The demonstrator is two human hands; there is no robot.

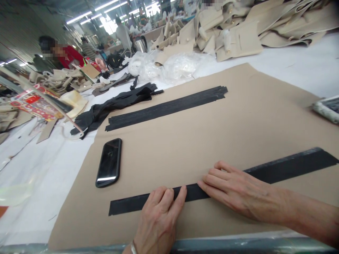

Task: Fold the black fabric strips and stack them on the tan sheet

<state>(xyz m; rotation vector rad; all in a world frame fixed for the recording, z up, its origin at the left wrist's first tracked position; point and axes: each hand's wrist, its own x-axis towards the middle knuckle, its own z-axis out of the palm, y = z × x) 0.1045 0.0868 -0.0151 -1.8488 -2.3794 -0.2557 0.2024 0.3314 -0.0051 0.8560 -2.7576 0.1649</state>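
A long black strip (129,204) of thin, flat material lies across a beige sheet near the front edge. It is narrower on the left; beyond my right hand it is wider, with a whitish upper edge. My left hand (160,215) presses bent fingers on the narrow part, the fingertips along its upper edge. Close beside it, my right hand (233,190) has its fingers together, closed at the strip and hiding part of it. Farther back on the beige sheet (174,141) lies a stack of similar black strips (166,107).
A black phone (109,162) lies left on the sheet. Behind are a heap of black strips (113,106), clear plastic bags (169,67) and piled beige pieces (238,38). A whitish container (328,108) stands at the right edge. Several people are in the background.
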